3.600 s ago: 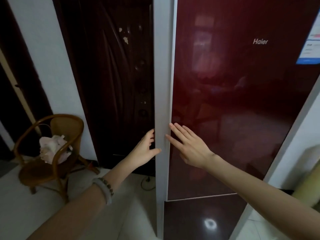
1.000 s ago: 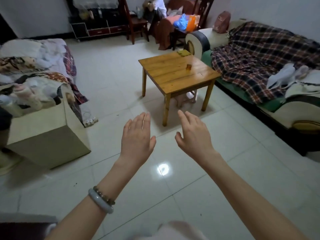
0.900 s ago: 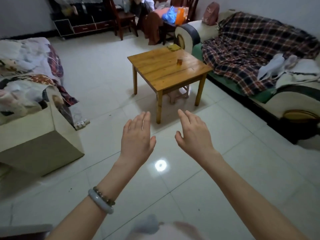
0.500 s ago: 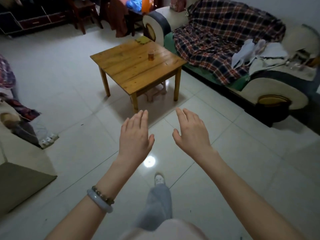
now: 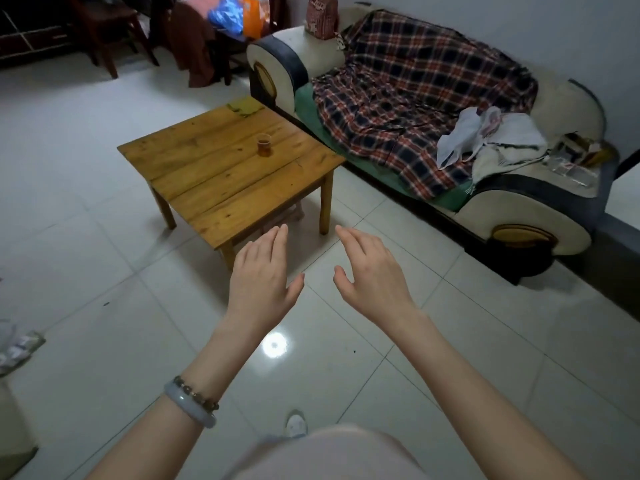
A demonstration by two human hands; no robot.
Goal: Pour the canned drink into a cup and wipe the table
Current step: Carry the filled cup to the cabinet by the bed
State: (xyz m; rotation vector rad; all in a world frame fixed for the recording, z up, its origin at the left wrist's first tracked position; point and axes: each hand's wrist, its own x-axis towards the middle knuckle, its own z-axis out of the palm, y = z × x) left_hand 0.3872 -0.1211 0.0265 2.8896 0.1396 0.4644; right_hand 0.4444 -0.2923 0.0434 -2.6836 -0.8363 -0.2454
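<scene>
A low wooden table (image 5: 221,181) stands on the tiled floor ahead of me. A small clear cup (image 5: 264,145) with brownish contents sits near its middle. A yellow-green cloth (image 5: 245,106) lies on the table's far corner. No can is in view. My left hand (image 5: 263,277) and my right hand (image 5: 372,273) are held out side by side over the floor, just short of the table's near corner, palms down, fingers apart, both holding nothing.
A sofa (image 5: 540,202) with a plaid blanket (image 5: 408,95) and white clothes runs along the right wall, close to the table's right side. Dark chairs (image 5: 107,32) and coloured bags (image 5: 239,15) stand at the back. White tiled floor lies between me and the table.
I turned away from the red fridge and walked across the room; the table has come closer and shifted left-centre. Both hands stayed out in front, holding nothing.
</scene>
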